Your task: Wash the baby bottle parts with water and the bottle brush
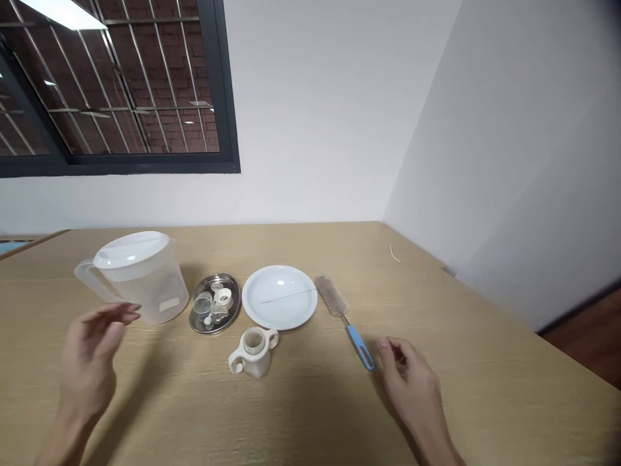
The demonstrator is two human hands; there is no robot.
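Note:
My left hand [94, 362] hovers at the left with its fingers apart and nothing in it, close to the lidded plastic pitcher [155, 291]. My right hand [410, 382] is curled just right of the blue handle of a bottle brush [359, 346], not visibly touching it; whether its fingers hold anything is hidden. A white two-handled cup [256, 362] stands between the hands. Behind it are a white plate [280, 314] with a thin wire-like rod [286, 297] across it and a round metal tray [198, 323] holding several small clear and white parts.
The wooden table [320, 414] reaches back to a white wall [315, 129]. A thin white strip [394, 253] lies at the back right. A barred window with a dark frame [230, 129] is at the upper left.

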